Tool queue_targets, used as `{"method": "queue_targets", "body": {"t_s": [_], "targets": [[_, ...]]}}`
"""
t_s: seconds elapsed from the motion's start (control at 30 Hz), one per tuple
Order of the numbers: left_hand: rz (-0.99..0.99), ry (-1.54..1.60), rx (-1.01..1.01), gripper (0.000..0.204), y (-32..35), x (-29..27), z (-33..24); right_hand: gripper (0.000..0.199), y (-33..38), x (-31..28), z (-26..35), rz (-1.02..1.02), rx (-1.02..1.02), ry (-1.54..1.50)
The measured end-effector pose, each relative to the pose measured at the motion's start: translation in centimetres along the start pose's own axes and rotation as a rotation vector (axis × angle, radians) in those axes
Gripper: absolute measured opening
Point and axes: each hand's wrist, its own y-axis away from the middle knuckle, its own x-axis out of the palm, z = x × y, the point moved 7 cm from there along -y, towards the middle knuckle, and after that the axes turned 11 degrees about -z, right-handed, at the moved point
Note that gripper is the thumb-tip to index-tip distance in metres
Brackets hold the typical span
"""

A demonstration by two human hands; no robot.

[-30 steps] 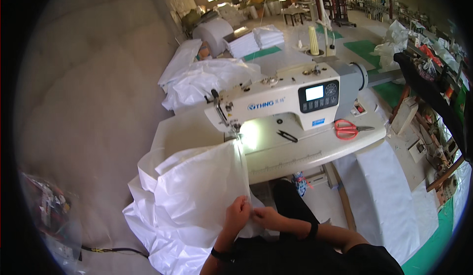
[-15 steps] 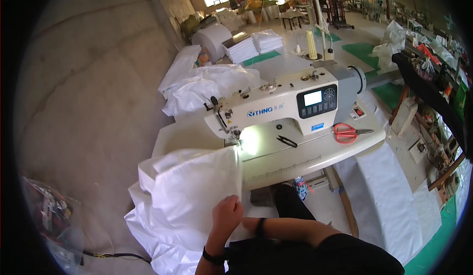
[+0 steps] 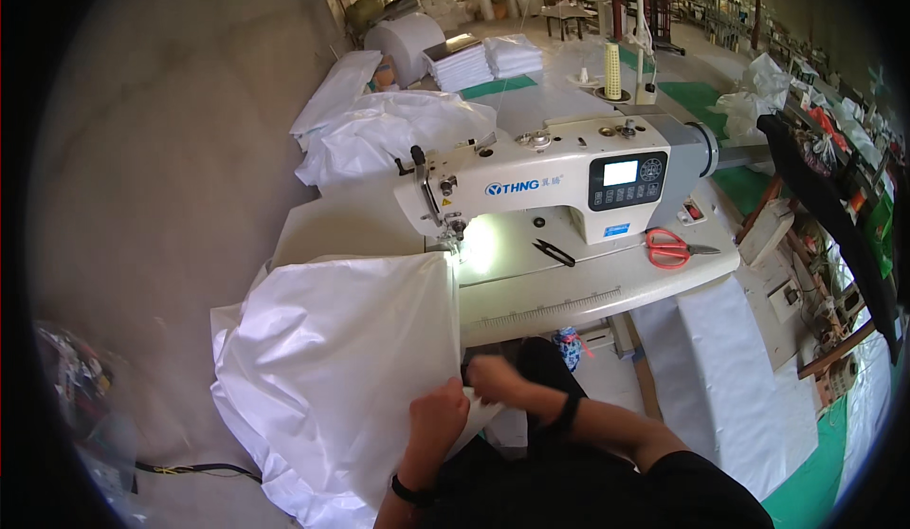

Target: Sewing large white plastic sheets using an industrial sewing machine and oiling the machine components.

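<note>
A large, glossy white sheet (image 3: 351,330) drapes off the near left of the sewing machine (image 3: 540,178). Its right edge runs from under the lit needle area down to my hands. My left hand (image 3: 438,420) is closed on that edge near my lap, the fabric bunched at the fingers. Just to the right, my right hand (image 3: 498,380) is closed too, pinching the edge beside the left; its fingertips are partly hidden. Black thread snips (image 3: 554,252) and red-handled scissors (image 3: 671,248) lie on the machine table (image 3: 569,292).
White fabric (image 3: 398,140) is heaped behind the machine, with folded stacks (image 3: 460,64) and a big roll (image 3: 406,45) beyond. A yellow thread cone (image 3: 612,72) stands behind the machine head. At the right runs a cluttered bench (image 3: 844,245); a black cable (image 3: 199,470) crosses the floor at left.
My right hand has come out from behind my left wrist, moving up and right to the sheet's edge. The left hand stays on the sheet. The view has shifted slightly.
</note>
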Motion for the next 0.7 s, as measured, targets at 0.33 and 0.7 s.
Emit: {"method": "queue_targets", "body": {"t_s": [0.33,0.7], "targets": [[0.024,0.236,-0.032,0.015,-1.7,-0.1,-2.3,0.019,-6.8,-8.7,9.9,-0.793,-0.401,0.679],[-0.202,0.223,0.203,0.036,-17.5,7.0,3.4,0.017,-0.3,-5.3,8.9,-0.695,-0.507,0.654]]}}
